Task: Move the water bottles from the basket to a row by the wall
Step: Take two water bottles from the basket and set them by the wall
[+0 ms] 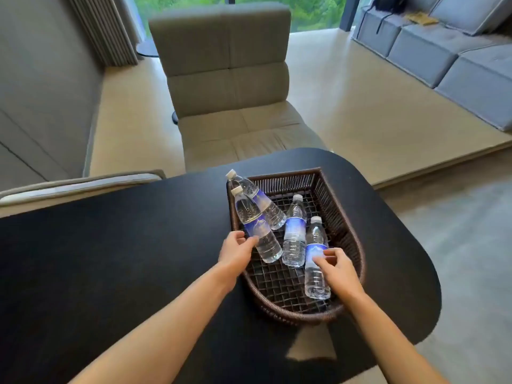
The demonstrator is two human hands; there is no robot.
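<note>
A dark brown woven basket (343,217) sits on the black table (110,259). Several clear water bottles with blue labels and white caps lie in it. Two bottles lean on the left rim, one (256,200) behind the other (259,231). A third bottle (294,231) lies in the middle and a fourth (314,245) on the right. My left hand (235,252) is at the basket's left rim, fingers spread and touching the front left bottle. My right hand (339,270) rests on the right bottle, with fingers curled over its label but not closed around it.
A beige cushioned chair (230,79) stands beyond the table's far edge. The grey wall (41,92) runs along the left, with a bench edge (83,184) beside the table. A grey sofa (443,45) is at the back right. The table's rounded end (415,259) lies right of the basket.
</note>
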